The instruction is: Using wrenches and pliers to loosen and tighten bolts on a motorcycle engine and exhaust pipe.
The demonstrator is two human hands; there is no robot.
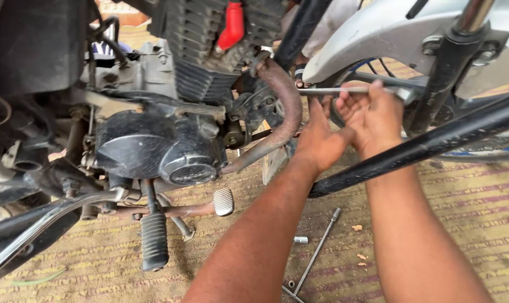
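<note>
Engine left, front wheel right, exhaust pipe between.

**Striped mat under daylight**

The ground is covered by a woven mat with thin stripes of tan, maroon and dull yellow running across the view. Its surface looks worn and dusty, with a few small dry leaf scraps scattered on it. Soft, even daylight falls over everything, throwing only faint shadows. No walls, windows or furniture can be seen from this downward angle.
</note>
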